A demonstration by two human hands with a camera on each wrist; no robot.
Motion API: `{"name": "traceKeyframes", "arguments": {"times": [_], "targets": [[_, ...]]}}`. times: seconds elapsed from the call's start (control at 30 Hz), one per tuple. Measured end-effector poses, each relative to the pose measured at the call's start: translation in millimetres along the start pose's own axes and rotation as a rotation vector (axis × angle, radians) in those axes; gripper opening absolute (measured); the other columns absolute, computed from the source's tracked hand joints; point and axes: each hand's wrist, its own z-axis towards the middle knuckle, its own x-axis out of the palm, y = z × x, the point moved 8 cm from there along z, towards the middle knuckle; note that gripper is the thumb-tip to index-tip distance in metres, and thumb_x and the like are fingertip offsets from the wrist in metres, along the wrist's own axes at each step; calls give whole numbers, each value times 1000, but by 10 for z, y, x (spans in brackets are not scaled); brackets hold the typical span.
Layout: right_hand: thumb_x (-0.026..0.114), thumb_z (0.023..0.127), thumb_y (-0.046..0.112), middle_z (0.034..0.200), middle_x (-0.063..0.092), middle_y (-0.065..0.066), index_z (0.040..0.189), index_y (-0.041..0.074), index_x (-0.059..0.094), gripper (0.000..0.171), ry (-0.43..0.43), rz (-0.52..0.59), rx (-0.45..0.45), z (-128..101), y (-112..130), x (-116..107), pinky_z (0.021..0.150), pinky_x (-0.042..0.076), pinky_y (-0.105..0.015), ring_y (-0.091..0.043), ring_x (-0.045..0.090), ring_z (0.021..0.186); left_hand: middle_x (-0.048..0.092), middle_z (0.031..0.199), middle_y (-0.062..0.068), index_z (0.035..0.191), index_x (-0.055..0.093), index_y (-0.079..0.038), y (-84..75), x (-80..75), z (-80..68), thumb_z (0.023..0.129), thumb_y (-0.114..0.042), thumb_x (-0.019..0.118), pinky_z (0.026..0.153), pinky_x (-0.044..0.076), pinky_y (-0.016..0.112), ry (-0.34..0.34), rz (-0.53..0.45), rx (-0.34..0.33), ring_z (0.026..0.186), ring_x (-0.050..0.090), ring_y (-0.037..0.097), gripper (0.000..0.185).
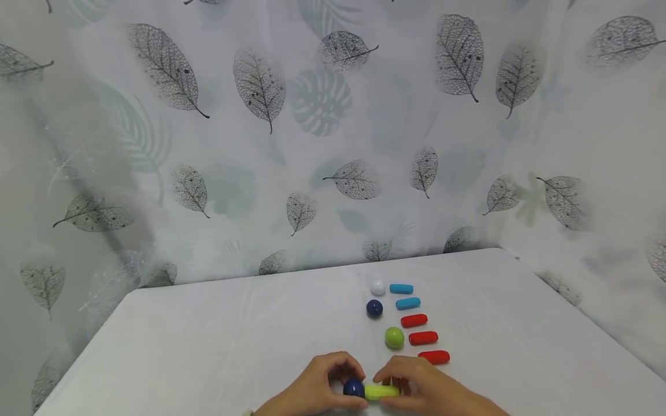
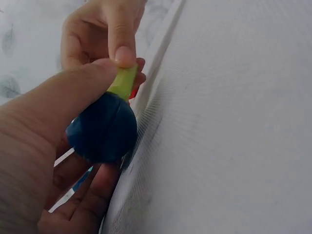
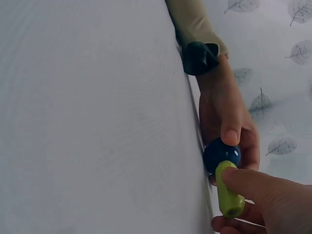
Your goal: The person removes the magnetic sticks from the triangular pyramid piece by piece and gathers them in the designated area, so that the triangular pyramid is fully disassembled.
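My left hand (image 1: 318,386) curls around a glossy dark blue ball (image 1: 354,388) close over the white table, near its front edge. Thumb and fingers of my right hand (image 1: 429,388) pinch a short yellow-green rod (image 1: 381,393) with faceted sides. One end of the rod (image 3: 228,192) meets the ball (image 3: 222,155) in the right wrist view. From the left wrist view, the ball (image 2: 103,127) hides part of the rod, and the left thumb lies along its upper side. Just beyond the right hand lies a red rod (image 1: 435,357), partly covered by that hand.
Two more red rods (image 1: 423,338) and two blue rods (image 1: 408,303) lie in a column on the white table (image 1: 208,346). Beside them sit a green ball (image 1: 394,337), another dark blue ball (image 1: 374,308) and a white ball (image 1: 378,288). A leaf-patterned curtain (image 1: 322,231) hangs behind.
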Motion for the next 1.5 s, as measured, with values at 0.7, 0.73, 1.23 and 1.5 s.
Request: {"name": "traceKeyframes", "arguments": {"times": [0.7,0.73,1.23,1.5], "targets": [[84,74,13,100,65,3,104,8,70,33,-470,-498,67,-23,-236,-720,80,51,-30,-15,53,89,65,100,-10,107,67,-10,17,71,-7,82,-19,78,82,48,19,49,-7,36,88,58,0,29],[84,75,14,100,66,3,105,8,70,34,-459,-488,75,-21,-251,-728,79,51,-29,-14,53,89,64,100,-10,107,67,-10,10,69,-8,82,-19,78,82,48,19,50,-3,41,88,58,0,29],[82,76,16,96,63,8,104,12,68,32,-484,-502,-42,-30,-104,-694,79,45,-31,-10,52,88,63,102,-10,109,67,-10,-9,73,-9,85,-20,76,85,46,19,73,7,61,92,56,0,28],[73,88,29,86,59,12,107,11,69,26,-85,-166,-16,15,30,-174,64,48,-18,-1,51,74,65,99,-8,106,68,-10,-46,29,-2,86,-20,76,81,49,20,25,72,112,87,56,-2,24]]}}
